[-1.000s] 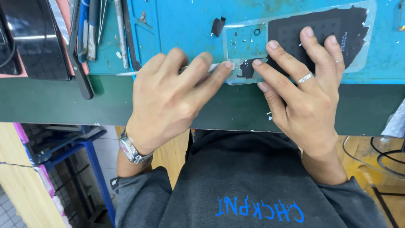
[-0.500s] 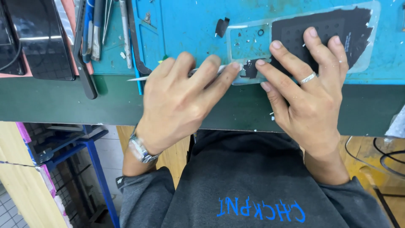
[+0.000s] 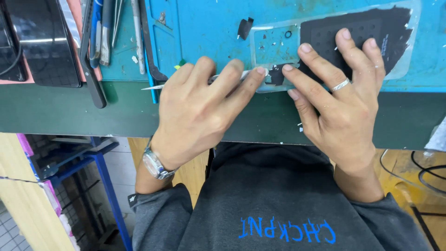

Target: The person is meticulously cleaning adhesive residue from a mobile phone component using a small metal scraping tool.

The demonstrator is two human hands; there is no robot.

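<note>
Plastic backing [image 3: 278, 46] — a clear, rounded panel partly covered by a torn black adhesive layer [image 3: 357, 37] — lies flat on the blue mat [image 3: 209, 28] near the front edge of the surface [image 3: 69, 109]. A small black remnant [image 3: 277, 75] of that layer is seen at the panel's lower left corner, between the fingertips of both hands.

The panel is pressed down by the right hand [image 3: 339, 102], whose fingers are spread and laid flat across the black layer; nothing is gripped by it, and a ring is worn on one finger. The left hand [image 3: 200, 111] is curled around a thin metal tool [image 3: 153, 87]; only the pointed rear end is seen jutting out to the left of the knuckles, while the working tip is hidden under the fingers close to the black remnant. A metal wristwatch [image 3: 155, 165] is worn on the left wrist.

A loose black scrap [image 3: 245, 28] lies on the mat just above the left hand, apart from the panel. Further left, a row of tweezers and hand tools [image 3: 111, 32] is laid along the mat's edge, and a dark flat device [image 3: 44, 42] rests on a pink pad at the far left. A grey sweatshirt [image 3: 278, 204] with blue lettering fills the lower part of the view — a blue metal frame [image 3: 102, 176] is seen below the surface on the left.
</note>
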